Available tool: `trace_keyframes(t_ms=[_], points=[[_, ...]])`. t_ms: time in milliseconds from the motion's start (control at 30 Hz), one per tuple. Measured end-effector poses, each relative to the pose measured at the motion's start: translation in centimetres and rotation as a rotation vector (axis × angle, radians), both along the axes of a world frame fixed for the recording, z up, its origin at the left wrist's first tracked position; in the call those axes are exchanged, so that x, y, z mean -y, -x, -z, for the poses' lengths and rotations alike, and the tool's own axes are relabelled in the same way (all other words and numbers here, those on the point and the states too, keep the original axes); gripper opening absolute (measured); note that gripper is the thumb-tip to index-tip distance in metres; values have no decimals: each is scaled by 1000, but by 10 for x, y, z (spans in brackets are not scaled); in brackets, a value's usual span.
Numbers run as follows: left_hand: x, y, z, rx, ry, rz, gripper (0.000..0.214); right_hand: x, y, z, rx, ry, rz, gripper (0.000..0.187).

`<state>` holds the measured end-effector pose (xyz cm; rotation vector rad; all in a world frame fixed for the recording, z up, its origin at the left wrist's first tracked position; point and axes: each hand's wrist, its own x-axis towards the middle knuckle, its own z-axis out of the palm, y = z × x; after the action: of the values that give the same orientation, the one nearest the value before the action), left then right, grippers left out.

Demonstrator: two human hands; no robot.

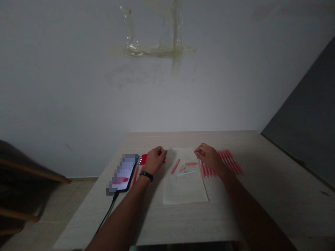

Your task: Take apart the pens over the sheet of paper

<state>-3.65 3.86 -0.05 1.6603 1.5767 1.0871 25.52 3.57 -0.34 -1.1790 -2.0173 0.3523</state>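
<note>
My left hand (pixel 156 159), a dark band on its wrist, is closed with the fingers curled together above the left edge of a pale sheet (pixel 183 191). What it holds, if anything, is too small to tell. Opposite it, over the sheet's right edge, my right hand (pixel 208 156) has its fingertips pinched; something tiny may be between them. Between the hands lie loose pen parts: a pink barrel piece (pixel 175 166) set at a slant, another pink barrel piece (pixel 191 163), small pink bits (pixel 182 168) and a thin whitish refill (pixel 186 173).
Red pen pieces with silvery tips (pixel 142 159) lie partly behind my left hand. A row of pink pens (pixel 230 161) runs beside and under my right hand. On the left rests a phone (pixel 125 172) with a black cable (pixel 107 213). A wall rises behind the table (pixel 183 228).
</note>
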Motion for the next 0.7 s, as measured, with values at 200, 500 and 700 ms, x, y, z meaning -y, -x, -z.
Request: trace_keyframes(t_ms=[200, 500, 700], points=[[-1, 0, 3, -24, -29, 71, 27, 2, 2, -1, -10, 105, 113, 14], [4, -5, -4, -193, -115, 90, 21, 3, 3, -1, 5, 122, 167, 22], [16, -24, 0, -419, -126, 296, 20, 12, 20, 5, 131, 161, -131, 12]])
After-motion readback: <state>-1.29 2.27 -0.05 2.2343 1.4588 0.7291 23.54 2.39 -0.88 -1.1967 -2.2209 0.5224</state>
